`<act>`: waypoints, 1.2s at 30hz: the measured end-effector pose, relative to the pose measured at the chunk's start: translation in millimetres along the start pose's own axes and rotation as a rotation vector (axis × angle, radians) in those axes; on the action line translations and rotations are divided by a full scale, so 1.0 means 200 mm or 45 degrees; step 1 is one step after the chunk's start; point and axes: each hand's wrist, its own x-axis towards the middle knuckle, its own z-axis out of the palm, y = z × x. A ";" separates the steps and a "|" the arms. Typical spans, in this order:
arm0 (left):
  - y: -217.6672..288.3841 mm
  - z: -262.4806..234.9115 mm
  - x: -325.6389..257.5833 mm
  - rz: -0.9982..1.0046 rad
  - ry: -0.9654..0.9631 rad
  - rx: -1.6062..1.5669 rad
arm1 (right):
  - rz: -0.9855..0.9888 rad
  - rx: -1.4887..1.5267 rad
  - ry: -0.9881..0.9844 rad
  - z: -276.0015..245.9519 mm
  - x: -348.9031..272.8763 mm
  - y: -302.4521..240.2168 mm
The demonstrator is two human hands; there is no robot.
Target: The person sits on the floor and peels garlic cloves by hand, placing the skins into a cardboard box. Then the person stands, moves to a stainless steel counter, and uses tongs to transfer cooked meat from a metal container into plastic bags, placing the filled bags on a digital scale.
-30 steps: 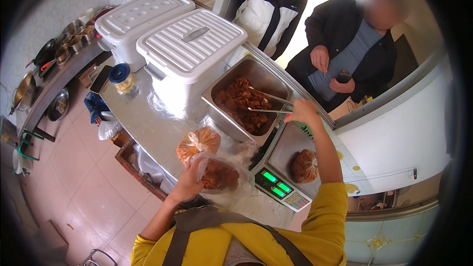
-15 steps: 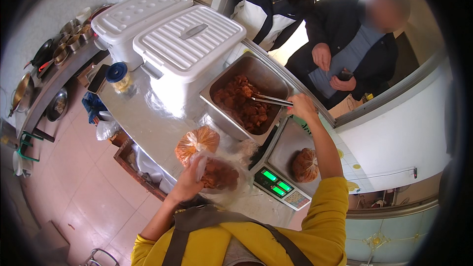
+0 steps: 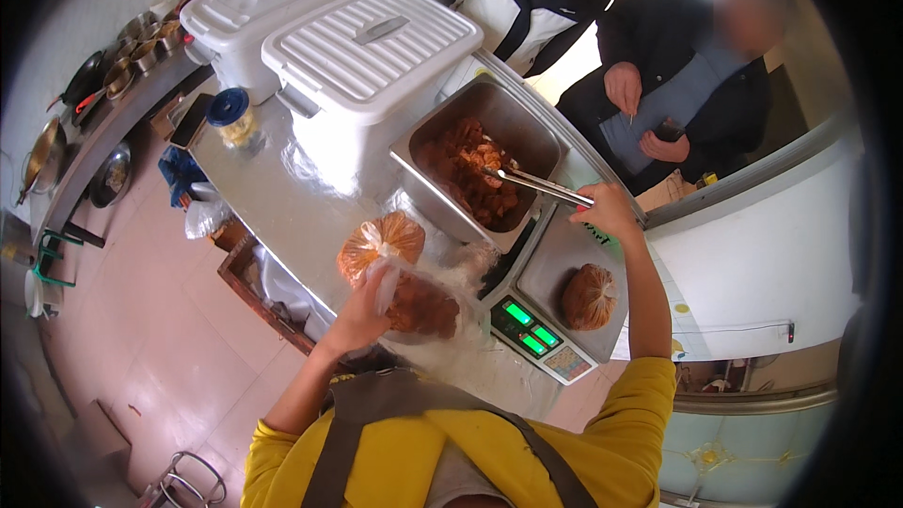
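My left hand (image 3: 362,312) is closed on the rim of a clear plastic bag (image 3: 425,309) that has reddish-brown food pieces in it. Just beyond that bag sits a tied bag of orange food (image 3: 380,246) on the metal table. With my right hand (image 3: 611,211) I grip metal tongs (image 3: 544,186) by the handle end. Their tips reach into a deep steel pan (image 3: 435,134) of reddish food pieces (image 3: 475,165), among the pieces. Right of the pan, another filled bag (image 3: 590,296) rests on the plate of a digital scale (image 3: 538,331) with lit green displays.
Two white lidded boxes (image 3: 376,47) stand behind the pan, and a blue-lidded jar (image 3: 231,119) is at the table's left. Beyond the window frame two people (image 3: 649,85) stand. Pots and pans (image 3: 118,75) line a shelf at far left; a wooden crate (image 3: 254,273) is below the table edge.
In the pan, the tong tips have shifted slightly toward the right with my right hand. My left hand still holds the bag. The whole view has moved a little.
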 end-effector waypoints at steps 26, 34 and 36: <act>-0.01 -0.02 0.00 -0.107 -0.118 -0.143 | -0.373 -0.538 -0.263 0.00 -0.69 -0.67; 0.00 -0.02 -0.02 -0.152 -0.169 -0.015 | -0.200 -0.366 -0.379 -0.30 -0.60 -0.63; 0.00 -0.01 -0.02 -0.144 -0.171 -0.004 | -0.155 -0.273 -0.213 -0.36 -0.52 -0.55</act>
